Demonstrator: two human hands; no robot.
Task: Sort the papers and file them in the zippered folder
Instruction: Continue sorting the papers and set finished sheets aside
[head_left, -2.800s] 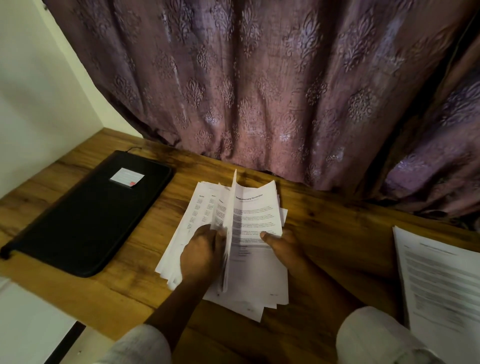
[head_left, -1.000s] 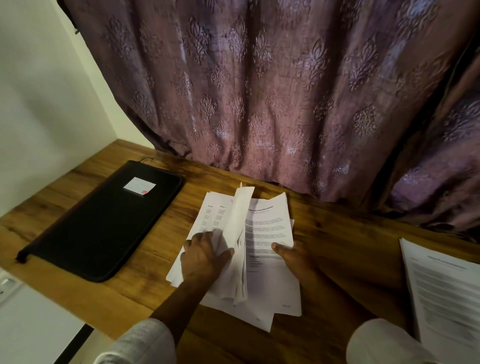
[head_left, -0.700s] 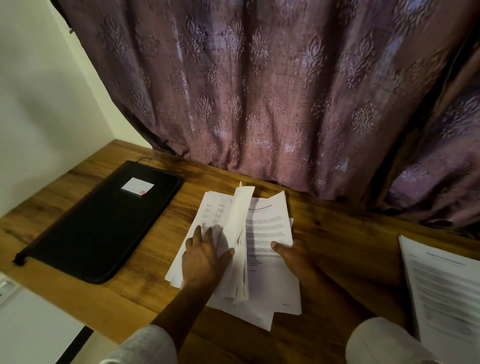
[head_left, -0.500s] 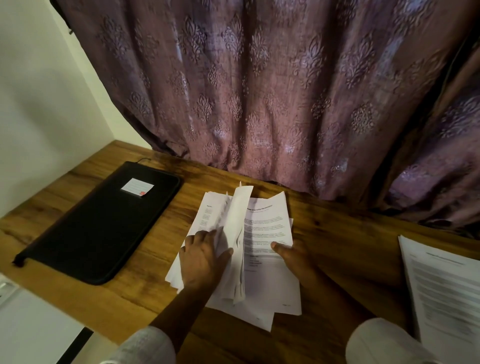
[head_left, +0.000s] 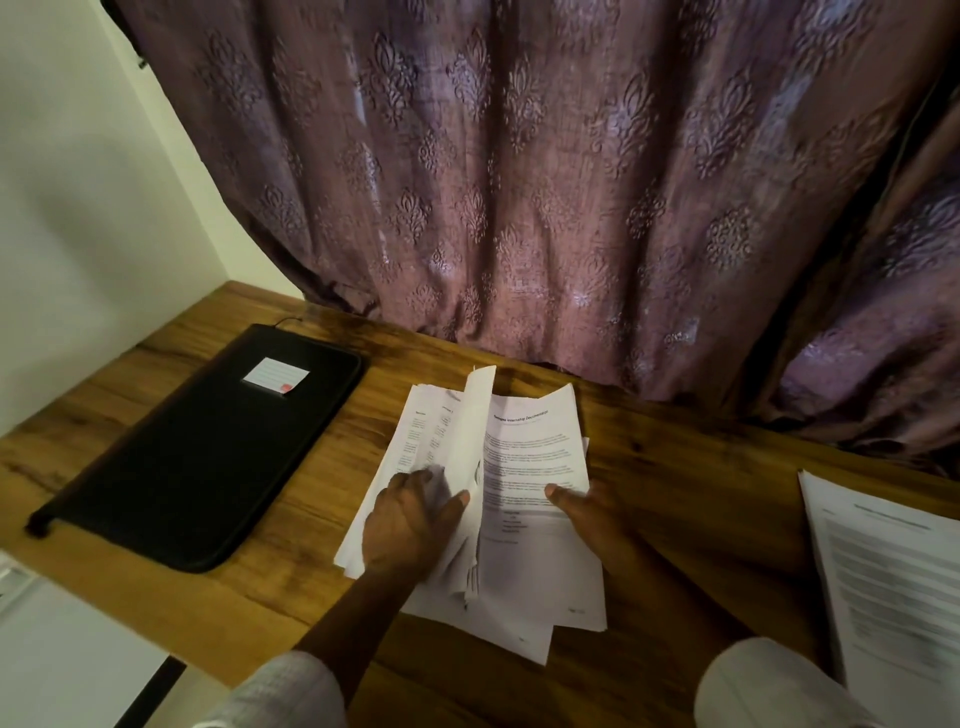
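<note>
A loose pile of printed white papers (head_left: 524, 457) lies on the wooden table in front of me. My left hand (head_left: 408, 525) grips a bundle of lifted sheets (head_left: 470, 467) that stands on edge, folded over to the left, thumb on its right face. My right hand (head_left: 584, 512) rests on the right side of the pile, its thumb pressing the top printed page. The black zippered folder (head_left: 202, 447) lies closed at the left, apart from both hands, with a small white label (head_left: 275, 374) near its far end.
A second stack of printed pages (head_left: 893, 577) lies at the table's right edge. A purple patterned curtain (head_left: 519, 182) hangs along the back of the table. A white wall is at the left; the near table edge runs below the folder.
My left hand's fingers shifted slightly on the lifted bundle, which stays raised. My right hand and the folder have not moved; the camera view shifted a little.
</note>
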